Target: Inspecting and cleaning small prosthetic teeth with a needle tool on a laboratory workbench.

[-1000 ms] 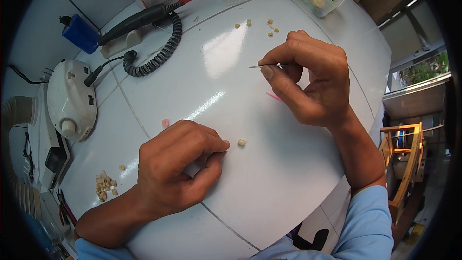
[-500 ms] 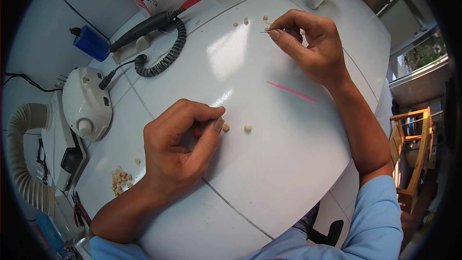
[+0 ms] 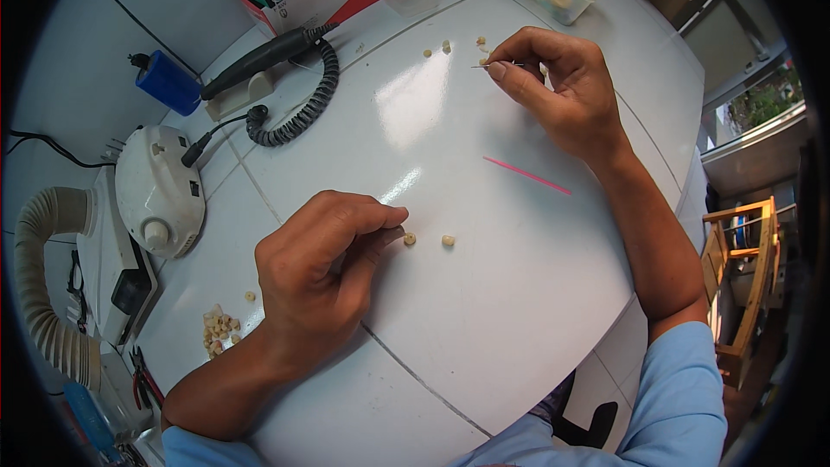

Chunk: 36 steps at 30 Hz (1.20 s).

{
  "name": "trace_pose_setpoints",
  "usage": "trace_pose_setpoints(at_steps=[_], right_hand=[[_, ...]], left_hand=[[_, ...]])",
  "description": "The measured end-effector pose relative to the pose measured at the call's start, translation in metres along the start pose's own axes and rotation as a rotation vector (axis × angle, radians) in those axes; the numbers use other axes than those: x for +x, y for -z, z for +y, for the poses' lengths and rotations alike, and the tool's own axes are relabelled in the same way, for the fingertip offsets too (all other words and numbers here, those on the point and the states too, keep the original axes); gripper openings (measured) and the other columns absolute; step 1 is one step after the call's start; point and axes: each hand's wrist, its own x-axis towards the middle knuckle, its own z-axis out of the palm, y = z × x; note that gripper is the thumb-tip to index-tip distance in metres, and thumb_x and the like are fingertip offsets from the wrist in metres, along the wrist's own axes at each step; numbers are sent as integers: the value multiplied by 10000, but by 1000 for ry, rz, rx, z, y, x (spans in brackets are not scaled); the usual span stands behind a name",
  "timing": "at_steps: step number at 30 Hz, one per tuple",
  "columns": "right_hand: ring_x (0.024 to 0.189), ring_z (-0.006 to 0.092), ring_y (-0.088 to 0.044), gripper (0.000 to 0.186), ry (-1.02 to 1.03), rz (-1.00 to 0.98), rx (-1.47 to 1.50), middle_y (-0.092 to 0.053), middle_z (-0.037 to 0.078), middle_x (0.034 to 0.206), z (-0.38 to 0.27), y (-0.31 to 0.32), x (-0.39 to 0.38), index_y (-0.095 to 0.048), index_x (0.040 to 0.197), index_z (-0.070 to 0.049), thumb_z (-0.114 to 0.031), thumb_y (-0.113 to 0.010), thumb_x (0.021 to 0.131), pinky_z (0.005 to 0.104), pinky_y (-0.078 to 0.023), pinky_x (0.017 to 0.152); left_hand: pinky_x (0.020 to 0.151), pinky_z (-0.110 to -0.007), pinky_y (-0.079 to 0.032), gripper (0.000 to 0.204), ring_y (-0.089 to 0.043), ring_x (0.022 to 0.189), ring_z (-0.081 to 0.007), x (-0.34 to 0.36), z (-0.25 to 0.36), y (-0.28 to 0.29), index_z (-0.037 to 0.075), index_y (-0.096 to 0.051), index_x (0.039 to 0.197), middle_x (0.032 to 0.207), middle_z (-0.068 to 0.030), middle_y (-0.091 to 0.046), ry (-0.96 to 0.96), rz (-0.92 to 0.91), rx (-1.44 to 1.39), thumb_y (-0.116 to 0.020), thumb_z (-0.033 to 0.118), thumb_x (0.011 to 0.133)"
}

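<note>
Close beside the curled left hand (image 3: 316, 255), at its three o'clock, sits a cream bead (image 3: 410, 239) on the desk (image 3: 493, 320), whether gripped I cannot tell, while toward two o'clock the right hand (image 3: 566, 91) pinches a thin metal pin (image 3: 481, 67).

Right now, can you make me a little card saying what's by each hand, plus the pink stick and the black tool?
Left hand: beside a small cream bead-like piece; I can't tell if they touch
Right hand: pinching a thin metal needle
Pink stick: lying on the white table
Black handpiece: has a coiled cord
</note>
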Motion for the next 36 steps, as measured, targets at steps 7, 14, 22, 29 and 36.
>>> trace_pose_setpoints(at_steps=[7, 14, 22, 29, 36], right_hand=[[631, 51, -544, 127, -9, -1, -7, -717, 10, 731, 1, 1, 1, -799, 902, 10, -112, -765, 915, 254, -434, 599], [624, 54, -543, 125, -8, 3, -10, -714, 11, 722, 0, 1, 0, -799, 896, 10, -110, -767, 915, 257, -438, 601], [617, 55, -538, 128, -16, 2, 8, -701, 12, 702, -1, 0, 0, -796, 894, 15, -109, -770, 915, 260, -435, 602], [589, 51, -519, 114, -28, -24, 19, -662, 6, 659, -5, -7, -1, -788, 883, 18, -91, -772, 908, 266, -399, 559], [580, 51, -515, 95, -17, -7, 42, -635, -1, 637, -12, -9, -2, -781, 870, 13, -77, -774, 898, 265, -391, 548]], left_hand=[[724, -380, -593, 421, -715, 908, -281, 0, 11, 8, -3, -791, 1085, 1006, -124, -738, -195, -98, 436, -741, -193, 713], [749, -380, -600, 419, -707, 917, -279, -1, 9, 6, -12, -787, 1085, 1019, -125, -738, -195, -141, 473, -758, -183, 703], [745, -370, -617, 376, -719, 940, -283, 0, 9, -1, 11, -805, 1148, 1031, -153, -752, -221, -87, 458, -771, -169, 820], [962, -433, -533, 356, -635, 1161, -307, 9, 13, -18, 104, -824, 1139, 1242, -105, -720, -272, -121, 446, -929, 114, 799], [976, -430, -495, 295, -607, 1162, -293, 8, 10, -17, 141, -811, 1065, 1228, -64, -728, -304, -171, 408, -930, 97, 799]])
